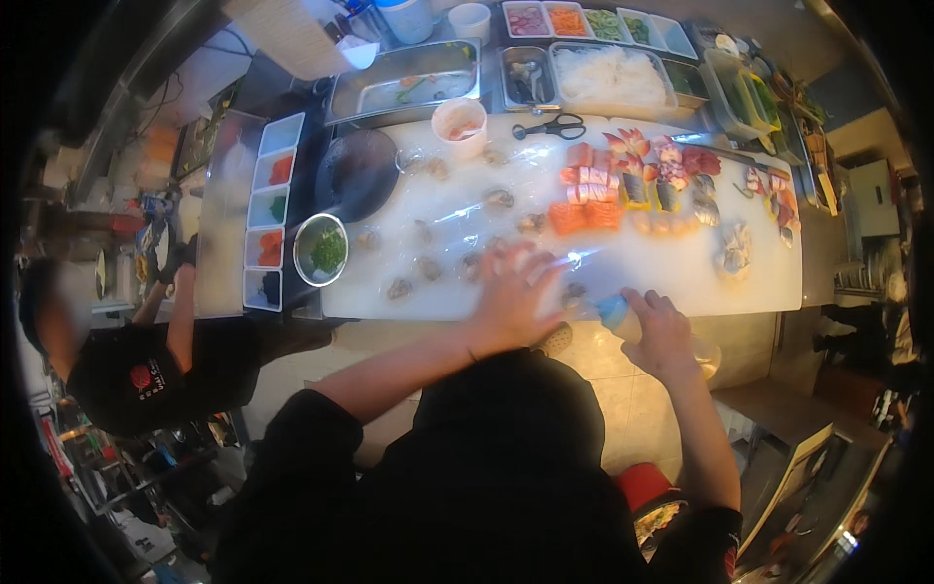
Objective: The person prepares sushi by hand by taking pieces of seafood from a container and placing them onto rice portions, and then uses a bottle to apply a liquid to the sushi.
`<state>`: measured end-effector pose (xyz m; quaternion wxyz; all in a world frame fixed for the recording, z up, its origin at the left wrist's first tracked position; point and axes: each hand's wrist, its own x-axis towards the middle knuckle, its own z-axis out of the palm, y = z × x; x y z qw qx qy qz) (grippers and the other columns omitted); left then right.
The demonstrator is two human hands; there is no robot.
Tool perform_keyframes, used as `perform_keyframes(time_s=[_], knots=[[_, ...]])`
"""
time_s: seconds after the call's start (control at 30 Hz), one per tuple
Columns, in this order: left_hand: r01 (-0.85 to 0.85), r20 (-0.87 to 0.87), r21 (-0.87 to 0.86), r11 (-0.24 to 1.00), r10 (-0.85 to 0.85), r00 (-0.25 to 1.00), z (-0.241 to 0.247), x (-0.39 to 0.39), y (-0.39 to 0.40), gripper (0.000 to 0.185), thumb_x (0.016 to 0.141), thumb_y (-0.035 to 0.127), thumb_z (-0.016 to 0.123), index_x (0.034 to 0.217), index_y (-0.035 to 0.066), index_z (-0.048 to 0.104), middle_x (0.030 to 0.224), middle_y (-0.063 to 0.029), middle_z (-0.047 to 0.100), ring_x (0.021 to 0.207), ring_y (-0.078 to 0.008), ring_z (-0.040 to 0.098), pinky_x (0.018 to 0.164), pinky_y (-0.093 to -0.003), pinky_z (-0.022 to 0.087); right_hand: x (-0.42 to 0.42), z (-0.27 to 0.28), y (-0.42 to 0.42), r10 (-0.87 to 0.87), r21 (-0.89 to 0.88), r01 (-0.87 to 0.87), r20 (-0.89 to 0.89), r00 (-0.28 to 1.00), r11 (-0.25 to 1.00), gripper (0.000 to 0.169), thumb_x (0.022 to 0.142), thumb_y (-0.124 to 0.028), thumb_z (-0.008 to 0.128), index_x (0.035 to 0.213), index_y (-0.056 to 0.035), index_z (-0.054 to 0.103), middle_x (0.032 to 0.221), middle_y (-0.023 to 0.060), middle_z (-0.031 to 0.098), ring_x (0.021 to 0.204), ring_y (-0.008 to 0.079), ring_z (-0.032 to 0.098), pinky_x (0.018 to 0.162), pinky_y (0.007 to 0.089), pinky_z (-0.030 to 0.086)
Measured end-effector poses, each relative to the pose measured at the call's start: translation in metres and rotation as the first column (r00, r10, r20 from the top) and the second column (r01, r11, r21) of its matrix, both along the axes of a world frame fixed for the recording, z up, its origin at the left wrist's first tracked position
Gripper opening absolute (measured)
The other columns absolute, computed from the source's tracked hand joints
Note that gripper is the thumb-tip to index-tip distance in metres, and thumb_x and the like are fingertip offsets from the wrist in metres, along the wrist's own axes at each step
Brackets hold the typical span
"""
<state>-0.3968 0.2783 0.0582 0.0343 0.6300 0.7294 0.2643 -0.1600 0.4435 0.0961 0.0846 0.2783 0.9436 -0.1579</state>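
Note:
My right hand (662,328) grips a squeeze bottle (615,312) with a blue top, tilted with its top towards the left at the board's near edge. My left hand (514,292) is spread, fingers apart and somewhat blurred, over the near part of the white cutting board (700,285); whether it touches the board I cannot tell. Around it, several small greyish food pieces (427,268), perhaps shellfish, lie spaced out, one (574,293) just left of the bottle's tip. Further right sit salmon pieces (584,217), sliced red fish (702,160) and a pale seafood pile (735,250).
Kitchen scissors (551,128), a white tub (460,130) and a knife (759,164) lie at the board's far side. A dark round plate (357,175) and a bowl of chopped greens (321,250) stand left. Behind is a steel tray (405,80). A co-worker (146,350) stands left.

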Motion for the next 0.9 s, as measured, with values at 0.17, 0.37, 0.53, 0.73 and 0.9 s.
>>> perform_keyframes(time_s=[0.17,0.37,0.53,0.73,0.9], knots=[[-0.063,0.116,-0.076,0.995,0.072,0.991,-0.037,0.042,0.003,0.089,0.078,0.043,0.077,0.154,0.013,0.042,0.133,-0.0066,0.058,0.125,-0.0315,0.045,0.099,-0.0565,0.029,-0.023,0.011,0.005,0.083,0.076,-0.106,0.25,0.965,0.991,0.071,0.068,-0.012,0.077,0.135,-0.0214,0.055,0.107,0.0078,0.062,0.103,0.032,0.063,0.081,0.0468,0.056],[-0.158,0.177,-0.095,0.983,0.173,0.969,-0.048,0.048,0.016,0.089,0.078,0.042,0.077,0.154,0.013,0.041,0.133,-0.0059,0.058,0.121,-0.0312,0.046,0.095,-0.0539,0.031,-0.061,0.019,0.002,0.122,0.128,-0.2,0.455,0.882,0.971,0.07,0.073,-0.014,0.079,0.137,-0.0222,0.053,0.114,0.0068,0.063,0.111,0.0313,0.062,0.085,0.0465,0.055],[-0.303,0.207,-0.005,0.953,0.297,0.932,-0.032,0.042,-0.007,0.085,0.075,0.039,0.081,0.148,0.012,0.047,0.129,-0.0073,0.059,0.12,-0.0313,0.048,0.097,-0.0509,0.032,-0.073,0.029,-0.007,0.101,0.179,-0.219,0.506,0.857,0.959,0.074,0.072,-0.015,0.08,0.138,-0.022,0.049,0.116,0.0061,0.063,0.116,0.0309,0.061,0.09,0.0483,0.053],[-0.495,0.234,-0.026,0.868,0.487,0.841,-0.027,0.002,-0.083,0.084,0.069,0.03,0.086,0.144,0.01,0.052,0.126,-0.0083,0.059,0.117,-0.0309,0.05,0.1,-0.0467,0.033,-0.063,0.03,0.004,0.048,0.001,-0.055,0.477,0.878,0.999,0.073,0.071,-0.014,0.08,0.137,-0.0213,0.049,0.116,0.0084,0.062,0.109,0.0327,0.064,0.088,0.0478,0.056],[-0.454,0.229,-0.021,0.891,0.446,0.865,-0.041,0.008,-0.078,0.084,0.07,0.029,0.086,0.144,0.009,0.052,0.119,-0.0044,0.06,0.114,-0.0283,0.05,0.097,-0.0456,0.033,-0.049,0.016,0.004,0.042,-0.056,-0.024,0.344,0.938,0.998,0.071,0.07,-0.012,0.078,0.135,-0.0211,0.05,0.113,0.0091,0.062,0.105,0.0342,0.064,0.086,0.0479,0.057]])
